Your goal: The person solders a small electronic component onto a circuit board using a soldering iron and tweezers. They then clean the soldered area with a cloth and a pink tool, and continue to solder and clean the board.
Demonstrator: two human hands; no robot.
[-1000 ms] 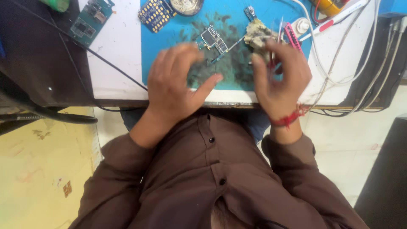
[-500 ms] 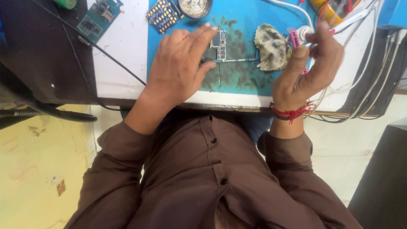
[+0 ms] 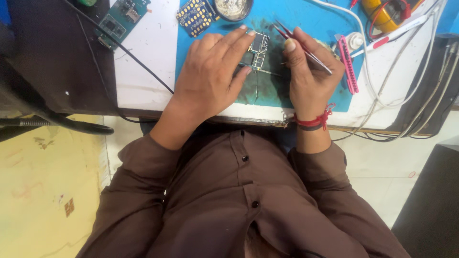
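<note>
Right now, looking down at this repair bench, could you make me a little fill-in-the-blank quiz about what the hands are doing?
1. The left hand presses a small circuit board onto a work mat coloured ____.
2. The right hand holds red ____.
3. A thread band coloured ____ circles the right wrist.
4. The round tin lies at the mat's ____ edge.

Missing words: blue; tweezers; red; far

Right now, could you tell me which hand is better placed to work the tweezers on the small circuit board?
The right hand: it grips the red tweezers, tips aimed toward the small circuit board. The left hand lies flat, its fingertips steadying the board on the blue mat.
</note>
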